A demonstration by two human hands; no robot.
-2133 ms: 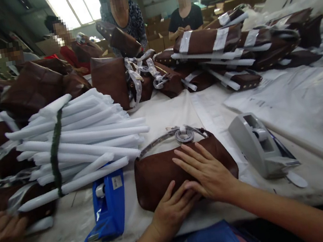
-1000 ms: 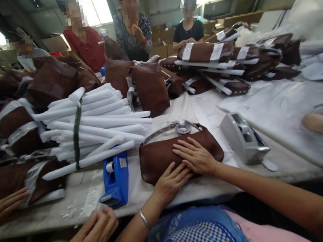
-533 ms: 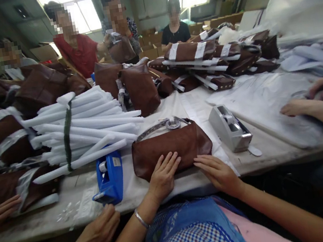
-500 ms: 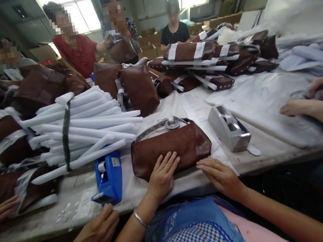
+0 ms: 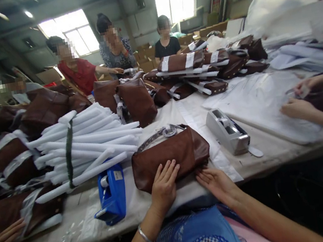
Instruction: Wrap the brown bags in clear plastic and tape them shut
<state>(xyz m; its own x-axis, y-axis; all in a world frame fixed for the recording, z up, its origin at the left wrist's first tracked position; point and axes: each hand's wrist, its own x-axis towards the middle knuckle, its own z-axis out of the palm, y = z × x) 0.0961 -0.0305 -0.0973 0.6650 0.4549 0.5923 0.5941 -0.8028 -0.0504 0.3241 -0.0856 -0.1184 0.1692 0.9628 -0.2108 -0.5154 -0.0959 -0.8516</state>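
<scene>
A brown leather handbag [image 5: 167, 153] lies on its side on the table in front of me. Its wrapped strap [image 5: 169, 131] is coiled along the far edge. My left hand [image 5: 164, 184] rests flat on the bag's front face, fingers stretched out together. Palm turned upward, my right hand [image 5: 216, 182] is at the bag's near right edge; its fingertips touch or reach just under that edge, and their ends are partly hidden. Left of the bag stands a blue tape dispenser [image 5: 112, 195]. A grey tape dispenser [image 5: 228, 132] is to its right.
White foam-like rolls [image 5: 90, 139], tied with a dark green band, lie at the left. Brown bags [image 5: 138, 100] are piled across the back. Clear plastic sheets [image 5: 260, 100] cover the right side. Co-workers' hands [image 5: 299, 100] work at the right; another hand [image 5: 3, 240] is at the left.
My right hand has turned palm up and moved to the bag's near edge. My left hand stays on the bag. The neighbouring hand by the blue dispenser has gone from there. The view has tilted upward.
</scene>
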